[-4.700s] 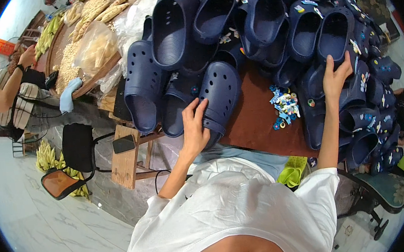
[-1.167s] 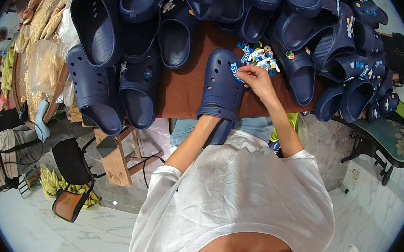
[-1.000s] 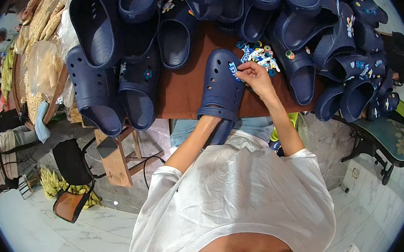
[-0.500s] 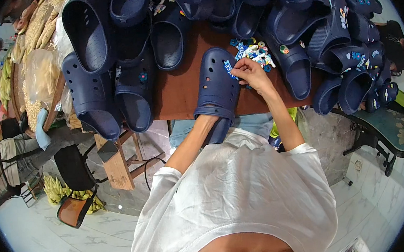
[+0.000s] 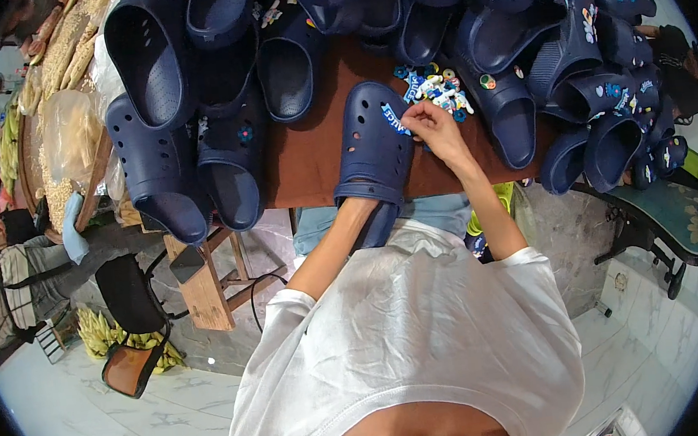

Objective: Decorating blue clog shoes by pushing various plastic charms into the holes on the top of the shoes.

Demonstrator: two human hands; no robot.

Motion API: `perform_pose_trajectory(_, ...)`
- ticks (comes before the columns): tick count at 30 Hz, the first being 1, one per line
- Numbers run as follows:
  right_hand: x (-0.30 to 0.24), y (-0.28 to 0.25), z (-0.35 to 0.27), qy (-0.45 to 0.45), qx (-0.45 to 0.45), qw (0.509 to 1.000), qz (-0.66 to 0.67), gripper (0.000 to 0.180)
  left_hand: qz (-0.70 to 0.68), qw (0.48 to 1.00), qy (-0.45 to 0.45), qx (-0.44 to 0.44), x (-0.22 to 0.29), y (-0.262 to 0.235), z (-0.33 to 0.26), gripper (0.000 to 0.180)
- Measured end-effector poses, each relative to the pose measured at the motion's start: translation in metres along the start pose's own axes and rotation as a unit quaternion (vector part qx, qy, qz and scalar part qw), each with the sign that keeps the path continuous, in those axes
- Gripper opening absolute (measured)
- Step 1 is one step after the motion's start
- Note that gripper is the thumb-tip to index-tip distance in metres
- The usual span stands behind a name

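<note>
A navy blue clog [image 5: 369,146] with holes in its upper rests at the near edge of the brown-covered table, toe pointing away from me. My left hand [image 5: 359,207] reaches into it through the heel opening; its fingers are hidden inside. At the right side of the clog's toe, my right hand [image 5: 431,128] pinches a blue and white shoe charm [image 5: 393,119] between thumb and fingertips. The charm lies against the upper, over the holes there. Just beyond that hand is a small heap of colourful shoe charms [image 5: 446,95].
Many more navy clogs crowd the brown table [image 5: 299,168], including one at the left [image 5: 153,164] and charm-decorated ones at the right [image 5: 608,141]. A wooden stool [image 5: 206,289] with a phone and a black chair [image 5: 130,295] stand to the left; a dark green padded seat [image 5: 681,222] is at right.
The charm has tilted and shifted slightly left on the clog's upper, with my right hand still pinching it. My left hand stays inside the clog.
</note>
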State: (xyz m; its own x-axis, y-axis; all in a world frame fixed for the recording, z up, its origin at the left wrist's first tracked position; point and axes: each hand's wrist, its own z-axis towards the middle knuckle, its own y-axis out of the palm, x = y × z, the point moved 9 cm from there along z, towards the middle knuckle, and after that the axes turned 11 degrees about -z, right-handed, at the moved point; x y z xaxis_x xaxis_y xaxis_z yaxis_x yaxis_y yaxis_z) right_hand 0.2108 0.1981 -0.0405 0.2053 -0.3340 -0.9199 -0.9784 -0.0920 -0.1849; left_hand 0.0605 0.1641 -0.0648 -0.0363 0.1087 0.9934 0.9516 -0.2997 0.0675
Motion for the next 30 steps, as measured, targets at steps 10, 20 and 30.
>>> perform_pose_trajectory(10, 0.023, -0.070, -0.055, -0.058, 0.213, 0.960, -0.174, 0.014, -0.044, 0.996, -0.083, 0.008, 0.006, -0.004, -0.002, 0.040)
perform_pose_trajectory(20, -0.005, -0.050, -0.073, -0.100, 0.237, 0.896, -0.362, 0.019, -0.278, 0.950, -0.134, 0.052, 0.004, -0.019, -0.001, 0.041)
perform_pose_trajectory(30, 0.004, -0.038, -0.067, -0.093, 0.194, 0.923, -0.319, 0.019, -0.487, 0.846, -0.174, 0.125, -0.003, -0.017, -0.007, 0.042)
